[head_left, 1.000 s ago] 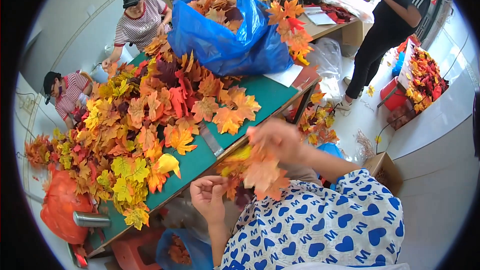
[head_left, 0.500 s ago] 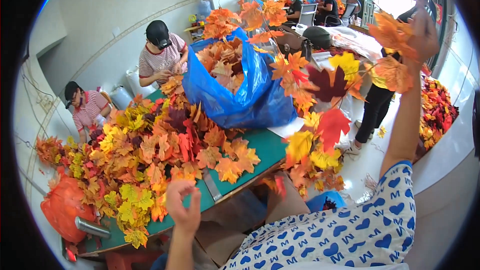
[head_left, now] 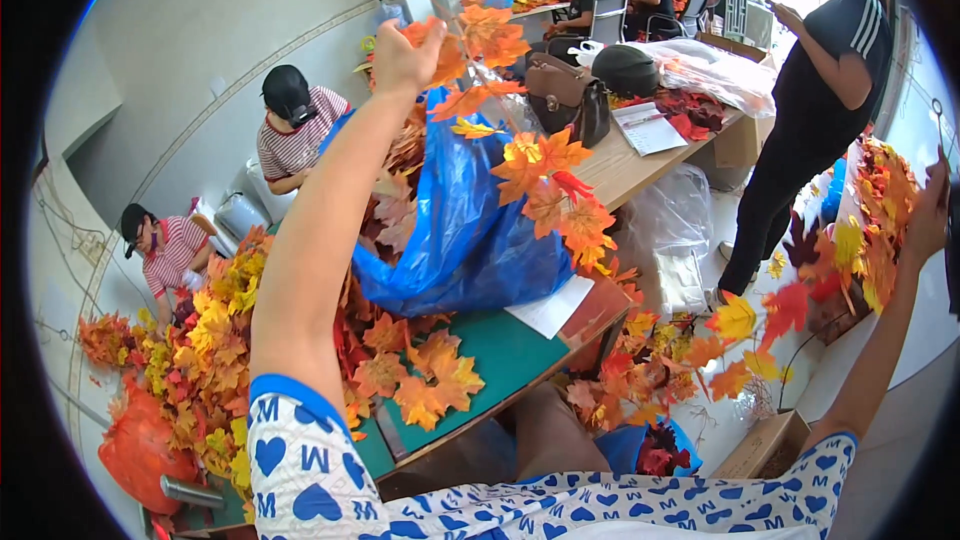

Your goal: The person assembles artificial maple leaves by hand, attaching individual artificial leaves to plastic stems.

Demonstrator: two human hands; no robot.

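Observation:
A garland of artificial maple leaves [head_left: 545,175] in orange, yellow, red and dark maroon hangs in a long sag across my front. My left hand [head_left: 410,58], raised at the upper middle above a blue plastic bag, is closed on one end among orange leaves. Out at the far right edge, my right hand [head_left: 930,205] is closed at the garland's other end, with orange and yellow leaves beside it. A thin dark strand with a small loop rises above that hand. Orange and brown leaves fill the open blue bag [head_left: 470,250] on the green table, partly behind my left forearm.
Loose leaves [head_left: 210,330] heap over the green table [head_left: 500,350]. A wooden table [head_left: 640,165] bears a brown handbag [head_left: 565,95] and papers. A standing person [head_left: 825,70] is at right; two people in striped shirts sit at left. A cardboard box [head_left: 765,445] stands low right.
My left hand has risen from above the table to the garland's upper end. My right hand has dropped outward to the right, spreading the garland wide. The view has shifted slightly.

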